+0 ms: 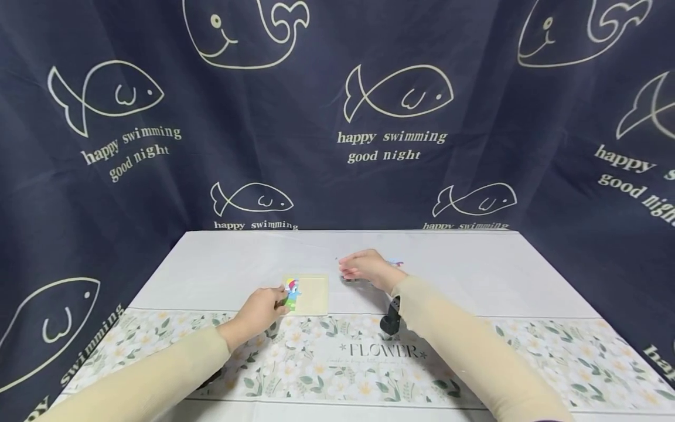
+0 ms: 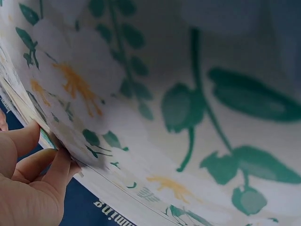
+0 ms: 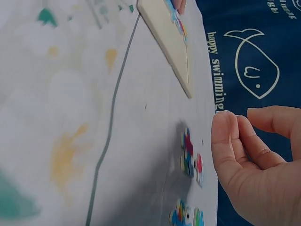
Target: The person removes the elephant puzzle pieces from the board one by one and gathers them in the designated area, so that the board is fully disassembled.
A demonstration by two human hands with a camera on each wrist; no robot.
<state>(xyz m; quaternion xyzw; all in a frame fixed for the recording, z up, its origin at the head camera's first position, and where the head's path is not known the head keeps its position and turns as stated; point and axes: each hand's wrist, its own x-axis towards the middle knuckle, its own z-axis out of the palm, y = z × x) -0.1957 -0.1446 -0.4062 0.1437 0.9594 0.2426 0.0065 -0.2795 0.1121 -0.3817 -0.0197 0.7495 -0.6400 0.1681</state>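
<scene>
A pale, shallow puzzle board (image 1: pixel 314 298) lies flat on the table. Colourful cartoon pieces (image 1: pixel 292 298) fill its left part, and the right part shows bare cream surface. My left hand (image 1: pixel 262 306) grips the board's left edge, with thumb and fingertips overlapping the picture there. To the board's right, my right hand (image 1: pixel 365 266) hangs above the table with fingers loosely bent. In the right wrist view nothing shows between those fingers (image 3: pixel 223 141). Loose puzzle pieces (image 3: pixel 187 153) lie close to that hand, with another colourful piece (image 3: pixel 181 214) nearby.
White cloth (image 1: pixel 232 264) covers the table, with a flowered band (image 1: pixel 295 357) across its front. Behind it hangs a dark blue curtain (image 1: pixel 316 176) printed with fish. A black wrist device (image 1: pixel 391 319) sits under the right forearm. One loose piece (image 1: pixel 394 263) shows beyond the right wrist.
</scene>
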